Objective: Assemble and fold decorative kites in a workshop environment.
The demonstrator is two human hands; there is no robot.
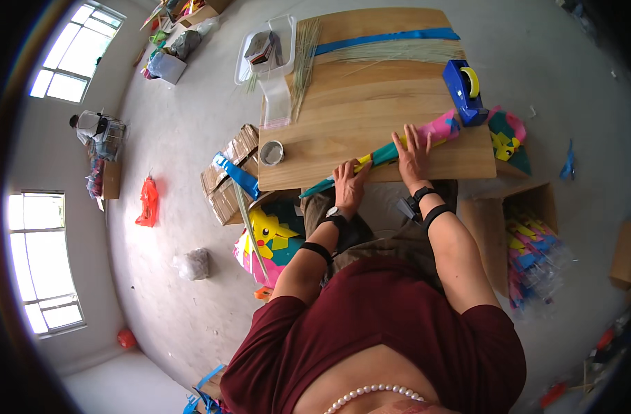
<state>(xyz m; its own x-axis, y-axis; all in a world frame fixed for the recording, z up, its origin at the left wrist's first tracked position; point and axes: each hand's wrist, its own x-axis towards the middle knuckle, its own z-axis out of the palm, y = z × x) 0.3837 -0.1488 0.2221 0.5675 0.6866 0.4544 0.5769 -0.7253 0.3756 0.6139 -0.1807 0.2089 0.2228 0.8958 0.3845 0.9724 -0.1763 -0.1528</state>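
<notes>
A long, narrow folded kite (384, 154) in pink, teal and yellow lies slantwise along the near edge of the wooden table (357, 93). Its pink end points to the far right, and the teal tip reaches past the table's near edge. My left hand (350, 186) is closed over the teal and yellow part, near the tip. Farther up, my right hand (413, 157) rests on the kite with fingers stretched out across it. Beside the pink end stands a blue tape dispenser (462, 93) with a yellow roll.
Thin sticks (398, 52) and a blue strip (391, 40) lie at the table's far side, near a clear plastic tub (288, 45). A round tin (272, 152) sits at the left edge. Printed sheets (270, 234) hang at left; a cardboard box (484, 231) with wrapped bundles stands right.
</notes>
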